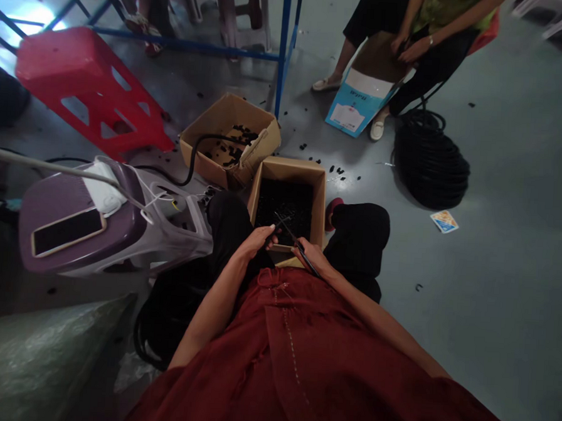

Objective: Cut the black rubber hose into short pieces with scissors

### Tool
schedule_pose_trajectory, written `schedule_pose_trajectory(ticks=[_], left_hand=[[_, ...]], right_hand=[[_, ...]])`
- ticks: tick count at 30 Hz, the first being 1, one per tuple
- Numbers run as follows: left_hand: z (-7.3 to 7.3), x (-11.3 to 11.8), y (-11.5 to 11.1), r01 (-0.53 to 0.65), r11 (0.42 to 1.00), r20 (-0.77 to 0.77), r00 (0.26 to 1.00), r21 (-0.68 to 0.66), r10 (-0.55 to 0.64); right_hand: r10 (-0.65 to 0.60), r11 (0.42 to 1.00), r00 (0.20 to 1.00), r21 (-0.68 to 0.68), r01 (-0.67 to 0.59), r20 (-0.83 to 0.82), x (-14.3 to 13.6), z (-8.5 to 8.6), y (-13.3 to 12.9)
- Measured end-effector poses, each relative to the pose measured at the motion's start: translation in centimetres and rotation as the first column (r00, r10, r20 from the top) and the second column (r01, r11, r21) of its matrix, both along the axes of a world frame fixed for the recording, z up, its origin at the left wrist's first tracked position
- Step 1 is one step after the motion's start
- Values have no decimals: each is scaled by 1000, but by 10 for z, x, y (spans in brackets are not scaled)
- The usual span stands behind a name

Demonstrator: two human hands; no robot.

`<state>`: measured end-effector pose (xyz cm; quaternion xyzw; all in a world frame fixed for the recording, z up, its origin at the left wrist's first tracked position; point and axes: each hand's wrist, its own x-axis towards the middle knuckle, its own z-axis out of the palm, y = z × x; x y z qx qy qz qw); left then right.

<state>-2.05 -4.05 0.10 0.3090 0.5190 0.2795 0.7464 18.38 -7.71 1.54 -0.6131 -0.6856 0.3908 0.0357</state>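
Grey floor (pixel 484 296) bears a red stool (pixel 58 60); over the cardboard box (pixel 292 171) between my knees, my left hand (pixel 261 236) and right hand (pixel 314 255) pinch slim dark things (pixel 311 265).

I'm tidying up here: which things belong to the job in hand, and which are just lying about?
Likely in use:
dark slender item in the right hand
open carton
black pieces inside it

Apparently just lying about:
phone
printed card
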Motion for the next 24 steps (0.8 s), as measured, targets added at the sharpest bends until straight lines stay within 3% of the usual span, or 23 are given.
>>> schedule_pose_trajectory(ticks=[5, 11, 19, 24], left_hand=[[-1, 0, 1, 17, 999, 45, 999, -52, -14], [8, -3, -2, 40, 998, 115, 992, 51, -45], [7, 4, -5, 108, 982, -147, 985, 157, -85], [9, 7, -8, 122, 968, -198, 977, 221, -78]], right_hand=[[7, 1000, 1000, 5, -7, 6, 1, 2, 1], [12, 1000, 1000, 10, -11, -26, 4, -5, 4], [-4, 995, 997, -100, -4, -81, 4, 7, 8], [7, 993, 998, -120, -15, -64, 2, 16, 7]])
